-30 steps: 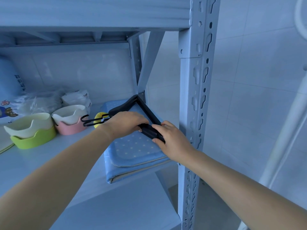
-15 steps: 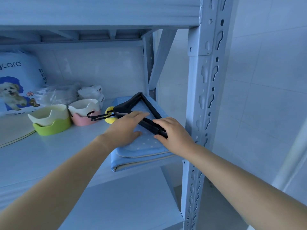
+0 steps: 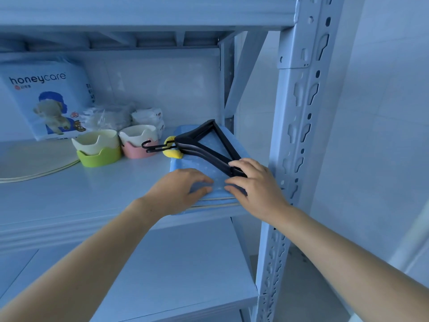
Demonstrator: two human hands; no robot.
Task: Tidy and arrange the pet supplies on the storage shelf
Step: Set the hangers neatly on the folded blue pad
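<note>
A folded blue dotted pad (image 3: 204, 163) lies at the right end of the shelf board (image 3: 92, 191). On top of it lie black hangers (image 3: 209, 140), their hooks pointing left over a yellow toy (image 3: 173, 154). My left hand (image 3: 178, 189) rests flat on the pad's near edge, fingers straight. My right hand (image 3: 253, 182) lies on the pad's near right corner, its fingertips touching the hangers' near ends. A green bowl (image 3: 98, 148) and a pink bowl (image 3: 138, 142) stand to the left.
A honeycare bag (image 3: 46, 98) leans at the back left, with plastic-wrapped packs (image 3: 109, 117) beside it. A flat round mat (image 3: 30, 161) lies at the left. The shelf's upright post (image 3: 299, 126) stands just right of my right hand. A lower shelf (image 3: 181, 270) is below.
My left hand let go of the hangers and slid down onto the pad's near edge. My right hand eased its grip and moved toward the pad's corner. The view shifted left.
</note>
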